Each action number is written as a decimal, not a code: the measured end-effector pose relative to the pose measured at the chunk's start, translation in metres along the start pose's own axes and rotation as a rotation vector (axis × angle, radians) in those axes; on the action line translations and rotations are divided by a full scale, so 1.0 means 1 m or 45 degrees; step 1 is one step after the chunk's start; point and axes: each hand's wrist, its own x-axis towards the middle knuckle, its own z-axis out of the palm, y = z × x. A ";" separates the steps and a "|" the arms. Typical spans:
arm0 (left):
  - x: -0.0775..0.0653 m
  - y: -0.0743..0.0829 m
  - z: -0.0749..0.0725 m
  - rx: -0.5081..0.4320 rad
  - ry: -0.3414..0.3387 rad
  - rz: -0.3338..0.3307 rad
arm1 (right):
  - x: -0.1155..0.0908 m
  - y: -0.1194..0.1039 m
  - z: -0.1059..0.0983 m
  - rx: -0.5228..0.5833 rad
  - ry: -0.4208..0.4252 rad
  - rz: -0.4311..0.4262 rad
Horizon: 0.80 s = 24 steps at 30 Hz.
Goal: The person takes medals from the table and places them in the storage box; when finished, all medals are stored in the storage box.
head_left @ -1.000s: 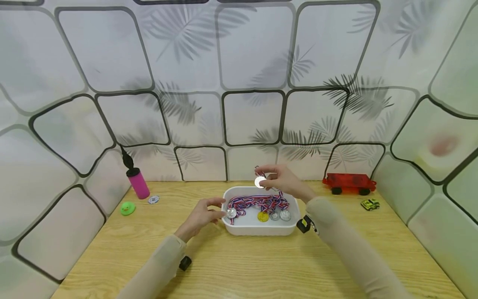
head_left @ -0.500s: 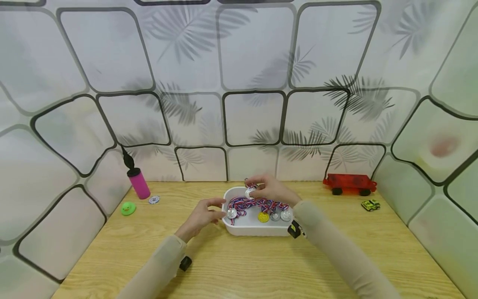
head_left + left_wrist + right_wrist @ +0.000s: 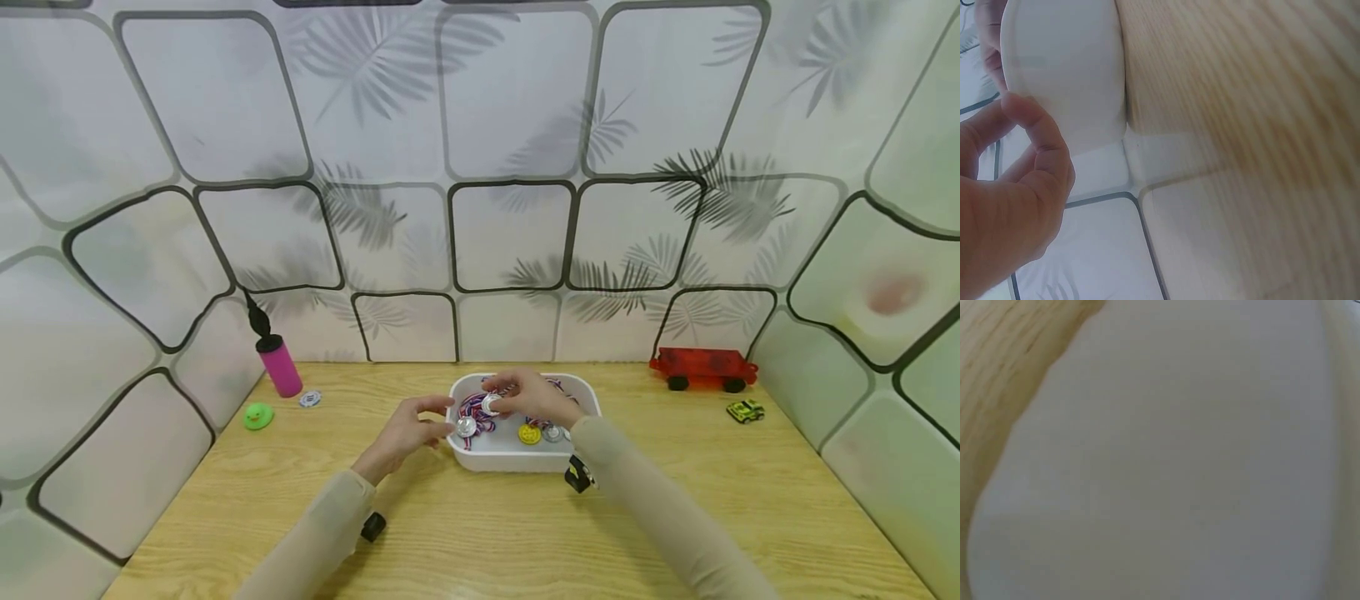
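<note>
A white plastic tub [image 3: 517, 462] holds several medals on red, white and blue ribbons. My right hand [image 3: 536, 397] is over the tub's left half and pinches a silver medal [image 3: 490, 405] by its edge. Around the tub's left end rim my left hand [image 3: 408, 429] curls its fingers and thumb; the left wrist view has these fingers [image 3: 1047, 137] at the rim. Just inside that end lies another silver medal [image 3: 466, 427]. A gold medal [image 3: 529, 433] and a silver one [image 3: 552, 433] lie near the front wall. The tub's side fills the right wrist view, with the right hand unseen there.
On the wooden table [image 3: 480, 542], a pink cylinder with a black top [image 3: 280, 367], a green duck [image 3: 258, 416] and a round chip [image 3: 310, 399] stand left. A red wagon [image 3: 702, 367] and a yellow-green toy car [image 3: 745, 411] are right. Patterned curtain walls surround the table.
My right hand has brought the silver medal down and left, from above the tub's back rim to its left half. My left hand has stayed at the tub's left end.
</note>
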 end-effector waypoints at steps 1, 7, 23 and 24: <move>0.000 0.000 0.000 0.001 -0.002 0.000 | 0.000 0.003 0.000 0.000 0.011 0.014; 0.000 -0.002 -0.001 0.002 0.005 0.010 | 0.003 0.015 0.001 0.011 0.051 0.036; 0.000 -0.001 0.001 0.014 0.017 0.004 | 0.002 0.023 0.002 -0.383 0.104 0.105; 0.000 -0.001 0.001 0.016 0.015 0.008 | 0.003 0.024 0.002 -0.409 0.108 0.102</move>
